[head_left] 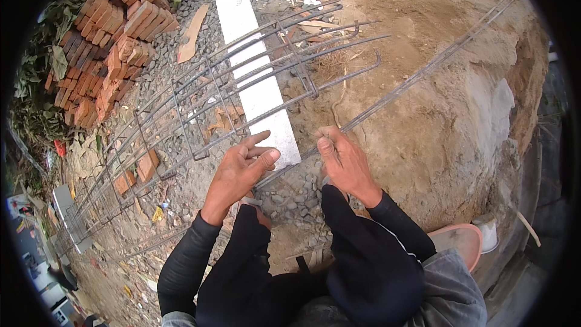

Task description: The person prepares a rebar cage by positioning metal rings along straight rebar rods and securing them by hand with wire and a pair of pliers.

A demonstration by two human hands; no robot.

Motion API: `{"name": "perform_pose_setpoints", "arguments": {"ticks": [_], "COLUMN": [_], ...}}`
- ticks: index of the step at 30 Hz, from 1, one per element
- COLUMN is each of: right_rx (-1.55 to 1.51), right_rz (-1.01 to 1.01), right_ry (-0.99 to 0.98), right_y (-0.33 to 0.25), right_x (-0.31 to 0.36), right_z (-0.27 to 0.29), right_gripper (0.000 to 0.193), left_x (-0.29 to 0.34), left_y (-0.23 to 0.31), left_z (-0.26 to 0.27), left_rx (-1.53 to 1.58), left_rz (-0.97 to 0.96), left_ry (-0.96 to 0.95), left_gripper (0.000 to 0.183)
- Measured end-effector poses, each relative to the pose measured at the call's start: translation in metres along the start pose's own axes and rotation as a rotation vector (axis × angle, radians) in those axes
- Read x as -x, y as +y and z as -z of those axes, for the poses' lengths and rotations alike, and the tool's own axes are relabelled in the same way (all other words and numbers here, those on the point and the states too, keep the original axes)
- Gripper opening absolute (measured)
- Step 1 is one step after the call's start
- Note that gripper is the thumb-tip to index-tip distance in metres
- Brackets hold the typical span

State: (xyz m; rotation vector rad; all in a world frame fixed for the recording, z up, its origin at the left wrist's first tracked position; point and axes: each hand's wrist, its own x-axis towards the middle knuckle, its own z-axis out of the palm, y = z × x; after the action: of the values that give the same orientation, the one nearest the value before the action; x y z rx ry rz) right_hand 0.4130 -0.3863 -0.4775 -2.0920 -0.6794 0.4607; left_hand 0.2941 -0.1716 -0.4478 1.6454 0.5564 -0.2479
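Observation:
My left hand (235, 172) is beside the near edge of a long steel rebar cage (200, 122). Its thumb and index finger are stretched apart, and nothing shows between them. To its right, my right hand (350, 165) has the thumb pressed against curled fingers. Whatever it may pinch is too small to make out. Below and behind that hand run thin straight steel bars (417, 77), slanting up to the far right. The cage, made of long bars with hooked ends and square stirrups, lies across a white board (266, 100).
Stacked red bricks (115, 42) stand at the far left beside leaves. Grey gravel (196, 30) surrounds the board's far end. Loose bricks (147, 165) lie under the cage. On the right, the sandy ground drops off at an edge; a pinkish basin (463, 242) and white bucket (487, 233) sit near me.

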Motion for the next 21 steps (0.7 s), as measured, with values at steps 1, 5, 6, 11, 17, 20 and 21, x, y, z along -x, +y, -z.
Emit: {"name": "perform_pose_setpoints", "arguments": {"ticks": [1, 5, 6, 11, 17, 20, 21], "right_rx": [0.069, 0.091, 0.075, -0.057, -0.177, -0.192, -0.142], "right_rz": [-0.032, -0.061, -0.05, 0.071, 0.201, 0.024, -0.106], "right_ry": [-0.11, -0.218, -0.229, -0.137, 0.049, 0.134, 0.129], "right_y": [-0.009, -0.013, -0.01, 0.011, 0.015, 0.033, 0.035], "right_x": [0.002, 0.005, 0.006, 0.01, 0.004, -0.015, -0.026], "right_z": [0.001, 0.004, 0.005, -0.005, 0.01, 0.009, 0.006], "right_gripper": [0.04, 0.038, 0.036, 0.028, 0.019, 0.021, 0.023], "left_x": [-0.001, -0.022, -0.024, -0.037, -0.063, -0.091, -0.106], "left_y": [0.016, 0.012, 0.013, 0.006, 0.018, 0.035, 0.032], "left_z": [-0.006, -0.018, -0.022, -0.038, -0.033, -0.031, -0.025], "left_rx": [0.163, 0.144, 0.138, 0.201, 0.009, -0.479, -0.347], "left_rz": [0.047, 0.052, 0.051, 0.091, 0.01, -0.127, -0.118], "left_ry": [-0.016, -0.069, -0.077, -0.107, -0.158, 0.016, 0.08], "left_gripper": [0.057, 0.042, 0.042, 0.035, 0.032, 0.046, 0.048]}}
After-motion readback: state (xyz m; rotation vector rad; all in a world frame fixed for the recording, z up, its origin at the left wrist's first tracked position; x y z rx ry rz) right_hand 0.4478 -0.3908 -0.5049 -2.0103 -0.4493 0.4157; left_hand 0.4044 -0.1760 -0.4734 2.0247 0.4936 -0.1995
